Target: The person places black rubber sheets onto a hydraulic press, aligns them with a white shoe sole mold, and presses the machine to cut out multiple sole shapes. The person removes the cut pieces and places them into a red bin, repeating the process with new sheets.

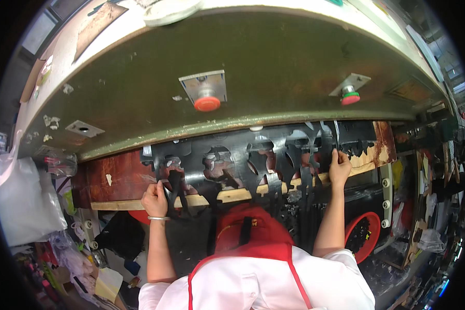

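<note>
A black sheet (194, 161) full of cut-out holes, with ragged strips along its near edge, lies across a dark red board (113, 175). Several strips hang over the board's pale wooden front edge (233, 195). My left hand (154, 200), with a bangle at the wrist, is closed at the sheet's near left corner. Toward the right end, my right hand (340, 168) pinches a narrow strip of the same sheet between thumb and fingers. Reddish board shows through the holes. The sheet's far edge disappears under the green machine beam (274, 62).
The beam carries a red push button (207, 104) and another with a green collar (350, 97). Below right stands a red tub (364, 237) with black scraps in it. Clear plastic bags (26, 199) hang at the left. Clutter crowds both sides.
</note>
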`<action>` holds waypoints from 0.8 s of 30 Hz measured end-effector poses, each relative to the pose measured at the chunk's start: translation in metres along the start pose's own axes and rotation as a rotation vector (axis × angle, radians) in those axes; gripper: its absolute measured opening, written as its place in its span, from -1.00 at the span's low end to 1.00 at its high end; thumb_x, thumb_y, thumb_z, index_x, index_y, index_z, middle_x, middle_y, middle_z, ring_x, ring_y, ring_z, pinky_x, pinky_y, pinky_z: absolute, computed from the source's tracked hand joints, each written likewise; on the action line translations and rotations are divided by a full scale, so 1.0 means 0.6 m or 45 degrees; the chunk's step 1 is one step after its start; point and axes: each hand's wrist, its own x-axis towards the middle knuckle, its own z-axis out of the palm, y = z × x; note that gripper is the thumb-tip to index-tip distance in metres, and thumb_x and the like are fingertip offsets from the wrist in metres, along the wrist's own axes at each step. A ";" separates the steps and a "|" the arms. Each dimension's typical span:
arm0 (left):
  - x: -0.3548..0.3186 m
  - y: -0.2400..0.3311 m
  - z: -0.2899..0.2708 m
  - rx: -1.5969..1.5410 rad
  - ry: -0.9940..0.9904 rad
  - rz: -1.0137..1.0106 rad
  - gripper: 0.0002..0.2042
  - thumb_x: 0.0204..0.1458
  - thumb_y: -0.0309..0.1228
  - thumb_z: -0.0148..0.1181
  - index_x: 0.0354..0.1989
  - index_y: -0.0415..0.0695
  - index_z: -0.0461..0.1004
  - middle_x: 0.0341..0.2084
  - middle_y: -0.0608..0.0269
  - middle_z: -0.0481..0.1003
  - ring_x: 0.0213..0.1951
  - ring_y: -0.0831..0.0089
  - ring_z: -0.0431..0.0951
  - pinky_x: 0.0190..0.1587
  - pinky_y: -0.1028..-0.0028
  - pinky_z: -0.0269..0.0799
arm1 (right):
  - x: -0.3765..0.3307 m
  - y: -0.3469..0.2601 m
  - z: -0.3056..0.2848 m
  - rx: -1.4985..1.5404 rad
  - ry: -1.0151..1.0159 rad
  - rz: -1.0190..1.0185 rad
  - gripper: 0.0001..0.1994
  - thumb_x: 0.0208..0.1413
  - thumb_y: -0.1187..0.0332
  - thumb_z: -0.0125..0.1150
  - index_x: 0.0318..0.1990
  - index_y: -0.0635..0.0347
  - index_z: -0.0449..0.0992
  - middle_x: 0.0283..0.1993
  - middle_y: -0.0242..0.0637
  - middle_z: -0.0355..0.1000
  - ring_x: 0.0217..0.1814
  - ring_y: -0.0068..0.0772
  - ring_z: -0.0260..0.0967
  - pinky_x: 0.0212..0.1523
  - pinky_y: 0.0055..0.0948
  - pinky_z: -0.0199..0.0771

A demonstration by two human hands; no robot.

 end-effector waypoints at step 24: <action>-0.305 0.005 -0.151 -0.225 -0.338 -0.305 -0.68 0.28 -0.31 -0.09 -0.45 -0.19 0.51 -0.78 0.25 0.46 -0.66 0.35 0.51 -0.50 0.37 0.35 | -0.342 -0.170 0.043 -0.118 -0.542 -0.725 0.02 -0.47 0.37 0.51 0.34 0.11 0.17 0.27 0.30 -0.04 0.36 0.37 -0.15 0.33 0.07 0.06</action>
